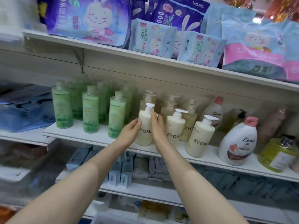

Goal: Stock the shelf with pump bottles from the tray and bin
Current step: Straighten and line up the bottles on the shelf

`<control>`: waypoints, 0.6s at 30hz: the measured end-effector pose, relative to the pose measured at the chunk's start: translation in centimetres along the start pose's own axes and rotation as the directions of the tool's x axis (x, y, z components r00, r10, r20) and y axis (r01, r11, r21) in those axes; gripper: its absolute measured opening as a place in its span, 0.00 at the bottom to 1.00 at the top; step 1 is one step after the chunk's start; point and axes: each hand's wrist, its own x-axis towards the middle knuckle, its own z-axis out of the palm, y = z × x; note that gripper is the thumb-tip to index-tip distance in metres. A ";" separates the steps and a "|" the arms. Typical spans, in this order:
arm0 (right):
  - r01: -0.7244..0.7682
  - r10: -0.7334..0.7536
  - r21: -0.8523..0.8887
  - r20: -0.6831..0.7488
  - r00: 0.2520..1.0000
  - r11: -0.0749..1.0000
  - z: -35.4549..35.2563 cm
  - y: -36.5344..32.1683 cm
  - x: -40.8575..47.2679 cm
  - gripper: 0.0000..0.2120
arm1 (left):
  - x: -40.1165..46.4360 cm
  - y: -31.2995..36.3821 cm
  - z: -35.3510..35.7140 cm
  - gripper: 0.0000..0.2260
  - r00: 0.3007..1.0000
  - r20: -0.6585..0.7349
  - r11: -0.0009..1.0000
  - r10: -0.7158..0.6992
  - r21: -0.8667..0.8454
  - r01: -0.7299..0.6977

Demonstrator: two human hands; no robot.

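The cream pump bottle [144, 128] has its label partly covered by the right hand [157, 126]; only "ZYOM" reads. Behind it, the rear pump bottles [168, 104] are blurred. Far right of it, a yellow bottle [278, 154] is cut by the frame edge. Below it, the lower shelf packets [140, 167] are too blurred to identify.

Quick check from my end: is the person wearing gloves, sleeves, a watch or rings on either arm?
No. The left hand and right hand are bare, with no gloves. Both forearms are uncovered as far as the frame shows, with no sleeve edge in view. No watch, bracelet or ring is visible. The fingers look unadorned; nail detail is too blurred to judge.
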 end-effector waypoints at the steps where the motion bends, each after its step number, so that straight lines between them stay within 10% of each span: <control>1: 0.013 -0.013 0.015 0.003 1.000 1.000 0.2 0.9 -0.3 0.23 | -0.3 -0.5 -0.2 0.13 1.000 0.012 0.999 0.013 0.035 -0.013; 18: 0.074 -0.041 -0.200 0.165 0.985 0.977 0.4 5.6 -0.3 0.33 | -1.6 -2.8 -0.3 0.27 0.997 -0.070 0.992 0.033 0.124 -0.024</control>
